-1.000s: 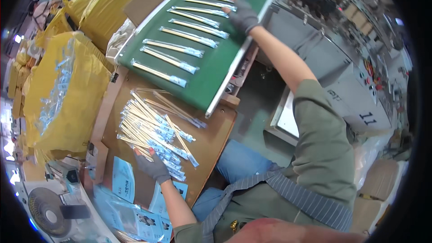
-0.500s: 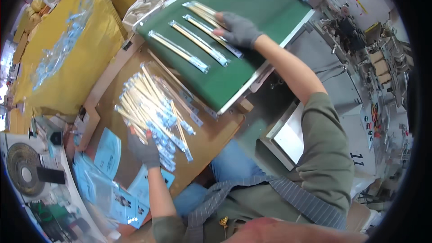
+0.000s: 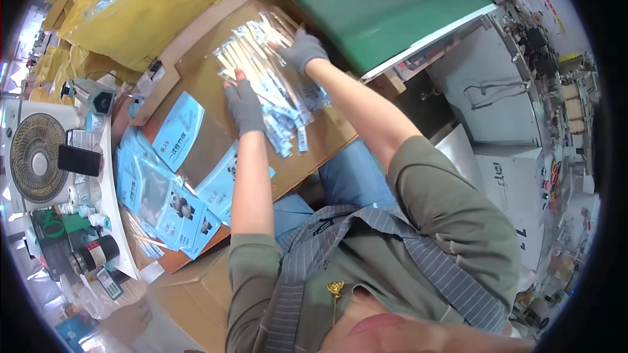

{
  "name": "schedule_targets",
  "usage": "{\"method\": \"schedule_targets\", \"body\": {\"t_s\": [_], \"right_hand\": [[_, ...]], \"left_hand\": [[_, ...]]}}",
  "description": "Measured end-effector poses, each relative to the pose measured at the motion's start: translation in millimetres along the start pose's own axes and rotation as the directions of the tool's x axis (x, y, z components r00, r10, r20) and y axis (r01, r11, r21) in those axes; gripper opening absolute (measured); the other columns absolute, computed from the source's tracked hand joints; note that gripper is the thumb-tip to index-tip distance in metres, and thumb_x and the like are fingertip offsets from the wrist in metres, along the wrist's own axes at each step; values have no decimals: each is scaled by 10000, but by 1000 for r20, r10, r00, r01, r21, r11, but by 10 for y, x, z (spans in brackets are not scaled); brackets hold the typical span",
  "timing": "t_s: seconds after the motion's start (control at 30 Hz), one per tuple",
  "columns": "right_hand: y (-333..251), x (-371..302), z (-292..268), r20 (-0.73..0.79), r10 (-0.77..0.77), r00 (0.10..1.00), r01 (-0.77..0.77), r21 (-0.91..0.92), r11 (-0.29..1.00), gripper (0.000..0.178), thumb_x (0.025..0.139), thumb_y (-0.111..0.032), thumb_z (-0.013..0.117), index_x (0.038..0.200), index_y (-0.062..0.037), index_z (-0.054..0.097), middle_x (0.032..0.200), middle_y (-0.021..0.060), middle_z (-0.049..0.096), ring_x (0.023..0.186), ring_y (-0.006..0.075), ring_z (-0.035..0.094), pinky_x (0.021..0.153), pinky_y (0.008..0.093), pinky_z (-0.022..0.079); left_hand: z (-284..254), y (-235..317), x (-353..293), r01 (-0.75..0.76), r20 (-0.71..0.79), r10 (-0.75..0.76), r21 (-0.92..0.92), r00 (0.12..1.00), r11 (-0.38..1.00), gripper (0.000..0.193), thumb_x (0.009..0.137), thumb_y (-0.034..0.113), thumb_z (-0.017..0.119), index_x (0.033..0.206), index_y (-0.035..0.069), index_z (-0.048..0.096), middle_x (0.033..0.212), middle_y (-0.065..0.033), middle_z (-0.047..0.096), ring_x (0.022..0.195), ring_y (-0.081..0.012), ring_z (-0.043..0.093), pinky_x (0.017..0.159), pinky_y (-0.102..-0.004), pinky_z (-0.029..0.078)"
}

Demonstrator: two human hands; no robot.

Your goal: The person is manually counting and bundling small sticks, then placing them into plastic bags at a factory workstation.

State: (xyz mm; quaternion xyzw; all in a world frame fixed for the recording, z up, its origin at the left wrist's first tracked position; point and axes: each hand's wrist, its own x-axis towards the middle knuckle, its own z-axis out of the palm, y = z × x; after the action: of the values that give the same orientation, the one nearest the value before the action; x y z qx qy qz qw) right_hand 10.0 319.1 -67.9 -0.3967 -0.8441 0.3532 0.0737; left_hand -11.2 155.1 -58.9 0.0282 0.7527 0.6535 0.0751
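Right hand (image 3: 297, 51) came off upper-right belt (image 3: 392, 10), visible bit's cleared; it and left hand (image 3: 246, 103), half-open, cup loose packets (image 3: 256, 59) upper-centre without closing.

Bright light, glare on the plastic wrappers (image 3: 269, 86); curved dark rim, edges apparently soft.

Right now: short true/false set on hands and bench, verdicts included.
1. The gray-gloved left hand is at the left edge of the pile of clear-wrapped wooden sticks. True.
2. The gray-gloved right hand rests on the flat green belt. False: it is at the pile's right side.
3. The round, dark-grilled fan stands left of the light-blue plastic packets. True.
4. The bulging yellow plastic sack is right of the belt. False: left.
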Motion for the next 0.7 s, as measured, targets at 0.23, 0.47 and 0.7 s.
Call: {"method": "schedule_targets", "body": {"t_s": [0.23, 0.47, 0.7], "right_hand": [[-490, -660, 297, 441, -91, 893, -121, 429, 895, 756, 672, -500, 707, 1169, 44, 540, 1033, 198, 636, 892, 270, 633, 798, 356, 498], [-576, -1048, 133, 190, -406, 894, -18, 920, 393, 384, 791, -229, 650, 1093, 4, 606, 967, 88, 643, 880, 137, 593, 803, 274, 468], [-812, -1106, -679, 121, -738, 664, 229, 906, 356, 521, 753, -272, 731, 1151, 5, 538, 967, 75, 617, 825, 135, 605, 750, 276, 504]], "left_hand": [[-340, -254, 481, 458, 335, -348, -345, 875, 819, 698, 812, 512, 637, 1125, -107, 560, 1056, -143, 613, 911, -202, 586, 798, -302, 463], [-583, 288, -57, 109, 295, 10, -387, 956, 916, 410, 786, 130, 736, 1132, -31, 588, 1036, -64, 631, 887, -123, 589, 777, -254, 486], [-935, 1007, -155, -203, 640, 399, -360, 657, 911, 389, 713, 57, 717, 1075, -22, 599, 968, -82, 657, 861, -148, 632, 778, -261, 506]]}}
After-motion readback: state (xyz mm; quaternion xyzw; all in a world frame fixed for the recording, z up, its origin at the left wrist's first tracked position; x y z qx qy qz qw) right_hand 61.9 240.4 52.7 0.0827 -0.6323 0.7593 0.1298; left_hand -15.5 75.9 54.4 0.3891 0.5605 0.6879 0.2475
